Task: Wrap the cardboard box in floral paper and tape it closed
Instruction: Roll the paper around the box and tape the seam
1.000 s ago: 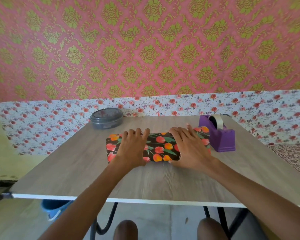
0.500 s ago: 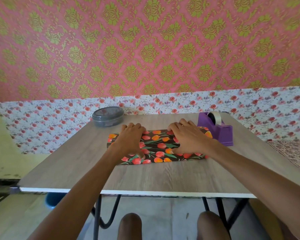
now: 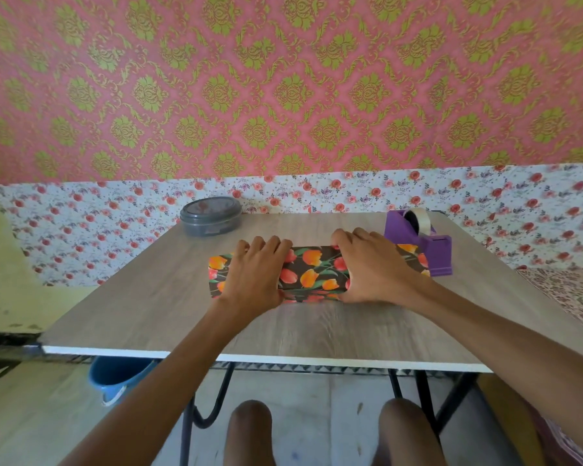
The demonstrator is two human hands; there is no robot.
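Note:
The box wrapped in dark floral paper [image 3: 312, 270] with orange and red tulips lies lengthwise in the middle of the wooden table [image 3: 283, 327]. My left hand [image 3: 254, 274] covers its left part, fingers curled over the far edge and thumb at the near side. My right hand [image 3: 371, 267] grips the right part the same way. The cardboard itself is hidden under the paper. A purple tape dispenser [image 3: 428, 243] with a roll of clear tape stands just beyond the box's right end.
A grey lidded oval container [image 3: 211, 216] sits at the table's far left corner. A blue bucket [image 3: 115, 378] stands on the floor under the table's near left edge. My knees show below the near edge. A patterned wall lies close behind the table.
Half a second ago the floral paper spread flatter toward me. Now it lies tight round the box, and both hands' fingers have curled over its far edge.

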